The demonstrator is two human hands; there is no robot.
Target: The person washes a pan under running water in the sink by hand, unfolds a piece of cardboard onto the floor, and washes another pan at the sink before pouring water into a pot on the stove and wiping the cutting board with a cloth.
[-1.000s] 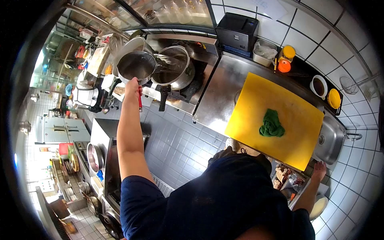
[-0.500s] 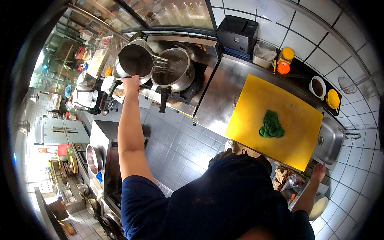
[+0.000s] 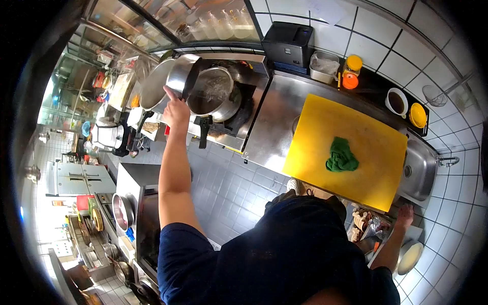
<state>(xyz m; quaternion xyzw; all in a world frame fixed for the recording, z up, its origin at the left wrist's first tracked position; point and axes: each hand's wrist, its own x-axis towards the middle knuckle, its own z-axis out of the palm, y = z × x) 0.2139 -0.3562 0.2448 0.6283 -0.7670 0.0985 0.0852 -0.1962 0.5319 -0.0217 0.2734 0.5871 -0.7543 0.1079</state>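
My left hand [image 3: 176, 111] is closed at the handle end of a metal saucepan [image 3: 179, 75], which is tipped on its side with its mouth toward the right. Next to its rim sits an aluminium pot [image 3: 219, 109] on the stove, with churning, bubbly water [image 3: 216, 90] inside and a black handle toward me. Behind the saucepan on the left stands a larger pale metal pot [image 3: 152, 89]. Far to the right, my right hand [image 3: 405, 216] rests by the counter's front edge near the sink [image 3: 423, 170], fingers apart and holding nothing visible.
A yellow cutting board [image 3: 310, 152] with a crumpled green cloth [image 3: 341, 155] lies on the steel counter [image 3: 269, 122]. Along the wall are a black appliance [image 3: 288, 46], a clear tub [image 3: 324, 67], jars and a bowl of dark liquid [image 3: 395, 101]. An open drawer of utensils [image 3: 368, 226] sits below.
My left hand has tilted the saucepan much further to the right. The stream of water seen before no longer shows, and the water in the pot is stirred up. My right hand stays put.
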